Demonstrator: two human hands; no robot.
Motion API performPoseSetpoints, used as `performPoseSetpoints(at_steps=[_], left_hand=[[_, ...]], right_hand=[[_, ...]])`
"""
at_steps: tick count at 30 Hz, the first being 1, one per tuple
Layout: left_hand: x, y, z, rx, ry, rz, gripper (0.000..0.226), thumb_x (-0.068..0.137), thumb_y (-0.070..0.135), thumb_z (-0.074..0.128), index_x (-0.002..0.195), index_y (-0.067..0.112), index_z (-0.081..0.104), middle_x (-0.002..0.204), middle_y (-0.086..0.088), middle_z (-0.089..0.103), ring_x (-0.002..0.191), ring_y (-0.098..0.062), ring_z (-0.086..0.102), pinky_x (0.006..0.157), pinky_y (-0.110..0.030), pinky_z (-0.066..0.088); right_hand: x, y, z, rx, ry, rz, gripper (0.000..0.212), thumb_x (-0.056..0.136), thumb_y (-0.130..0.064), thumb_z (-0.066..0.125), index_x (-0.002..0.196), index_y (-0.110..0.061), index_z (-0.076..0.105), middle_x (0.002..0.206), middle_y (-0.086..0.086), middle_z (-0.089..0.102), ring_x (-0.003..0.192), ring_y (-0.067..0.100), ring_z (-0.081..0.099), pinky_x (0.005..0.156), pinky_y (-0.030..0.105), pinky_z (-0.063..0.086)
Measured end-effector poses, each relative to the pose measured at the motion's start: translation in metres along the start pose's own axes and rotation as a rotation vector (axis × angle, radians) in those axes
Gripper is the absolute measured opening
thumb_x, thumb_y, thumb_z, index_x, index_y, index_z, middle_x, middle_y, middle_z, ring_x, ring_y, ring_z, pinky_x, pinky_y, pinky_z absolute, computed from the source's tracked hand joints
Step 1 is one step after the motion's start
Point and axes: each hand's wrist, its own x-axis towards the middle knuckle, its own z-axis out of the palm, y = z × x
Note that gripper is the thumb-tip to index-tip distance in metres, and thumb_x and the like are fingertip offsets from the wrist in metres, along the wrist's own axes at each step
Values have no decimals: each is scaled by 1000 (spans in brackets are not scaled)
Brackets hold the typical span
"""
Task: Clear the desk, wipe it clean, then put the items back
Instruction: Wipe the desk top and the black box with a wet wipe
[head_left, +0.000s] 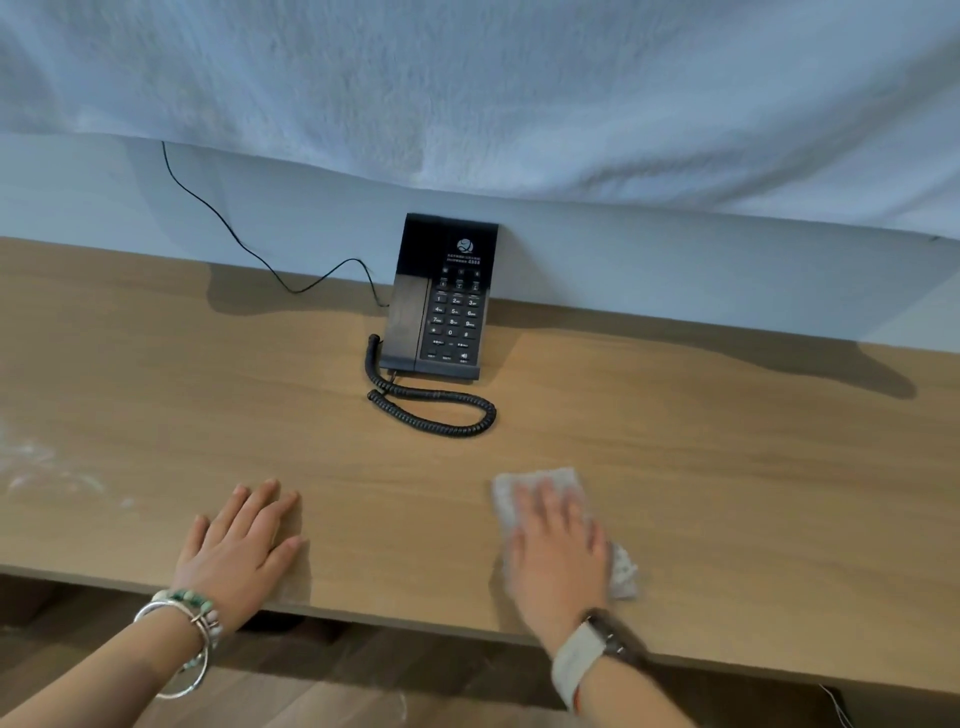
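Observation:
A wooden desk (727, 467) fills the middle of the view. My right hand (558, 545) presses flat on a pale grey cloth (558, 480) near the front edge, right of centre; the hand is blurred. The cloth sticks out beyond my fingertips and by my wrist. My left hand (241, 545) lies flat on the bare wood at the front left, fingers straight, holding nothing. A black desk phone (441, 301) stands against the back wall, its handset on the cradle and its coiled cord (431, 410) lying in front of it.
A thin black cable (218, 218) runs from the phone up the white wall at the back left. White smears (47, 467) mark the desk's far left. A white textured surface (467, 93) overhangs above the wall. Dark wood floor (363, 691) shows below the desk's front edge.

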Motion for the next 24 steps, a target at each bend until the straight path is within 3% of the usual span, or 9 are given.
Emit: performPoseSetpoints(at_steps=[2, 5, 8, 10, 14, 18, 19, 21, 24], left_hand=[[0, -2, 0, 22, -14, 11, 52, 99, 46, 23, 147, 37, 5, 156, 15, -7, 144, -10, -10, 117, -37, 0], [1, -6, -8, 48, -51, 66, 58, 95, 56, 14, 148, 37, -1, 155, 15, -11, 144, -9, -11, 118, -36, 0], [0, -16, -13, 91, -88, 167, 107, 54, 85, -17, 147, 32, -11, 152, 16, -18, 143, -9, -13, 116, -34, -3], [0, -35, -13, 111, -55, 203, 124, 39, 87, -31, 144, 24, -16, 147, 13, -22, 141, -11, -16, 116, -36, -2], [7, -82, -17, 248, -8, 302, 90, 83, 77, 5, 140, 17, 40, 146, -7, 39, 136, -25, 27, 97, -50, 35], [16, -115, -26, 236, -32, 315, 86, 85, 75, 8, 133, 18, 51, 144, -6, 39, 131, -26, 33, 92, -56, 42], [17, -119, -30, 245, -25, 321, 94, 82, 77, 1, 138, 17, 46, 147, -6, 36, 133, -25, 27, 95, -57, 40], [21, -126, -35, 219, -84, 318, 121, 53, 86, -27, 146, 13, 2, 153, 1, -5, 138, -19, -7, 112, -54, 14], [21, -135, -40, 199, -172, 282, 129, 25, 83, -40, 132, 12, -29, 135, 9, -36, 132, -13, -31, 114, -41, -11]], right_hand=[[-14, -37, 12, 55, -6, -190, 50, 87, -36, 30, 134, -34, 49, 145, -11, 39, 132, 21, 43, 101, 50, 37], [-29, -66, 13, 132, -124, -269, 49, 85, -40, 30, 127, -42, 54, 140, -20, 45, 129, 12, 46, 101, 41, 39], [-11, -50, 12, 53, -147, -286, 64, 85, -47, 0, 147, -42, 14, 153, -22, 3, 143, 7, 3, 114, 38, 7], [2, -36, 4, 12, -118, -112, 55, 95, -46, 2, 149, -38, 3, 157, -15, -3, 145, 11, -3, 117, 40, 5], [5, -62, 4, 46, -71, 179, 51, 100, -41, 15, 150, -36, 3, 159, -8, 0, 146, 19, 1, 117, 44, 11], [-18, -164, 35, 38, -76, -114, 53, 90, -41, 19, 140, -40, 38, 150, -14, 32, 138, 18, 35, 105, 47, 35], [-25, -183, 44, 42, -54, -193, 50, 86, -42, 27, 129, -42, 52, 140, -17, 47, 127, 15, 49, 97, 44, 44], [-33, -199, 40, 46, -155, -254, 46, 80, -44, 33, 116, -44, 62, 124, -20, 60, 111, 10, 61, 85, 36, 51], [-19, -158, 30, 3, -102, -152, 63, 85, -49, 5, 143, -43, 29, 152, -20, 23, 140, 9, 28, 110, 41, 30]])
